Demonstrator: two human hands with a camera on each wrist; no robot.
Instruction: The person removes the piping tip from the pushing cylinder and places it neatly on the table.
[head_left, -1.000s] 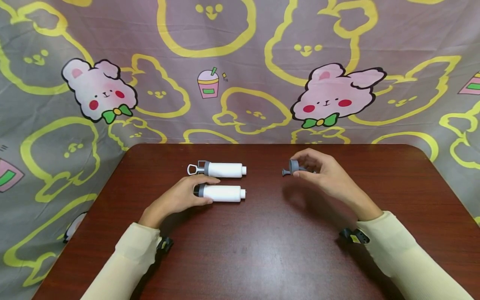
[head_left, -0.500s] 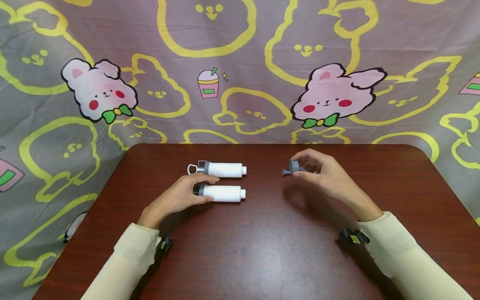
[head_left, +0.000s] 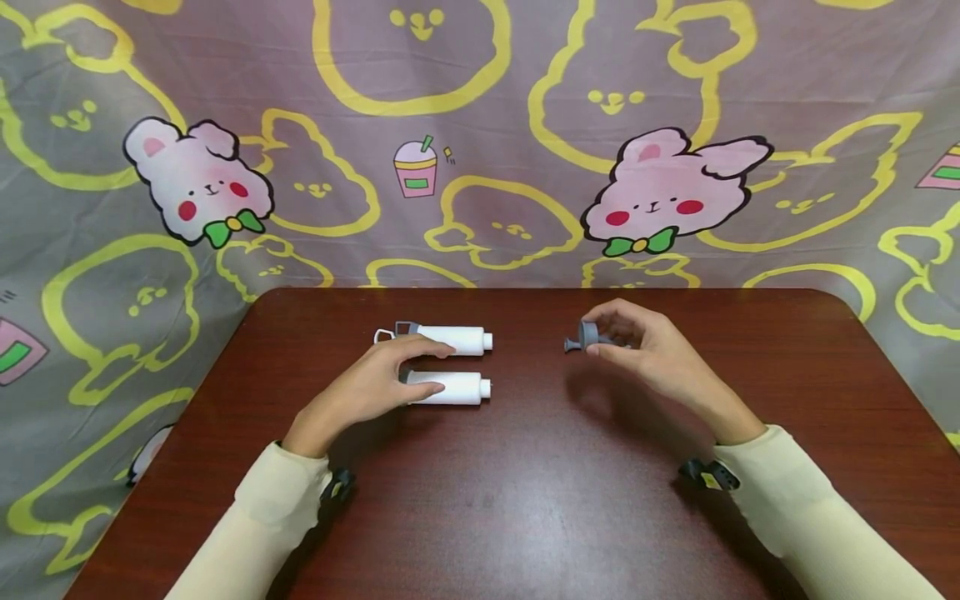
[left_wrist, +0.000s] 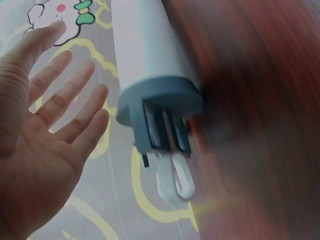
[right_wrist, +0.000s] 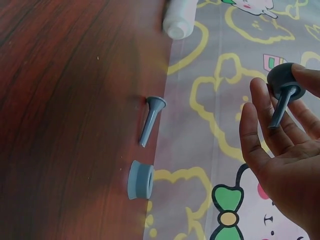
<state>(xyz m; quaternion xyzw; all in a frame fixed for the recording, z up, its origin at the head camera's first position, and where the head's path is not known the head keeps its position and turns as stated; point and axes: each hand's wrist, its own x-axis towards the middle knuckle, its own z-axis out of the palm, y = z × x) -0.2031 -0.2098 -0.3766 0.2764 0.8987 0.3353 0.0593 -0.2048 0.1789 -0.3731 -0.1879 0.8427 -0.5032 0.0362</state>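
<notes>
Two white tubes lie side by side on the brown table (head_left: 525,500). The far tube (head_left: 459,338) has a grey cap and a white loop at its left end; the near tube (head_left: 450,388) lies just in front of it. My left hand (head_left: 405,367) lies over their left ends with fingers stretched out, the index finger on the far tube. In the left wrist view the left hand (left_wrist: 45,125) is spread beside the far tube's grey cap (left_wrist: 160,100). My right hand (head_left: 611,333) pinches a small grey stemmed plug (head_left: 587,334) above the table, also seen as the plug (right_wrist: 284,82).
A grey nozzle (right_wrist: 152,117) and a grey ring (right_wrist: 140,180) lie on the table by my right hand (right_wrist: 280,150). A cartoon-print cloth (head_left: 480,125) hangs behind the table and drapes past its edges.
My left hand has let go of the near tube's grey end and slid forward, its fingers straightening over both tubes. The right hand and its plug have stayed put.
</notes>
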